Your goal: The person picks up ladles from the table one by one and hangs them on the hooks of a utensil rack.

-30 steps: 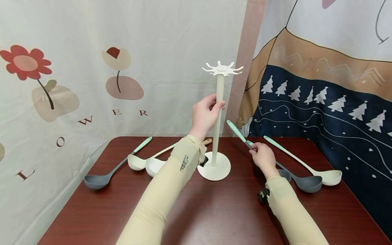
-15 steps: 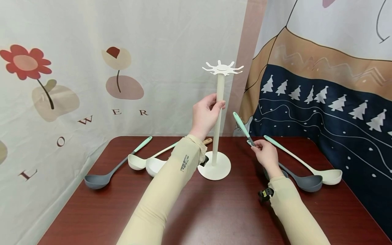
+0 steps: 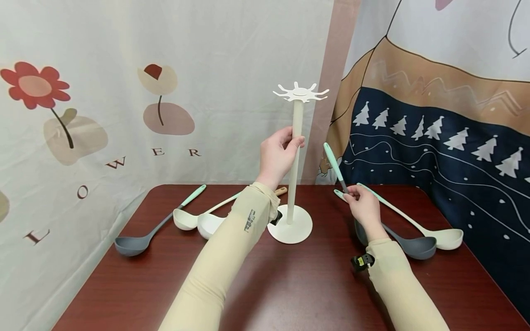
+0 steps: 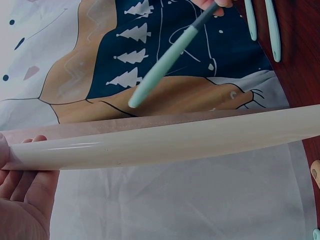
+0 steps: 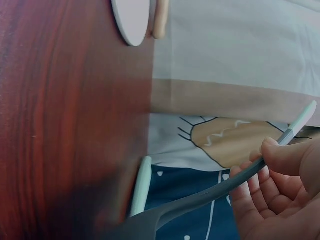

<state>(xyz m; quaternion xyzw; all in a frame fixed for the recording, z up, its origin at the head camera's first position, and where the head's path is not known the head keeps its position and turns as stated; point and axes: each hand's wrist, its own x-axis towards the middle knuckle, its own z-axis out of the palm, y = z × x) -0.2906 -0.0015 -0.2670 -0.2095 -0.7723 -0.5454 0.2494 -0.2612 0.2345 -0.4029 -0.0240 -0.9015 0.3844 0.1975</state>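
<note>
In the head view my left hand (image 3: 276,156) grips the pole of a cream utensil stand (image 3: 293,188) with a crown of white hooks (image 3: 300,93). The stand is upright on its round base. My right hand (image 3: 365,207) pinches the dark grey shaft of a ladle (image 3: 332,161), whose mint handle tip points up and left. Its grey bowl is mostly hidden behind the right wrist. From the right wrist, thumb and fingers show on the ladle's shaft (image 5: 215,192). The left wrist view shows the ladle's mint handle (image 4: 165,67) beyond the pole (image 4: 175,140).
Right of the stand lie another grey ladle (image 3: 418,248) and a cream ladle (image 3: 447,240). On the left are a grey ladle (image 3: 132,246), a cream ladle (image 3: 185,219) and a white bowl (image 3: 208,225) partly behind my sleeve. A wooden handle end (image 3: 281,191) shows near the stand.
My right hand has shifted slightly right, and the ladle's handle has swung up to a steeper angle. The left hand and the stand have stayed put.
</note>
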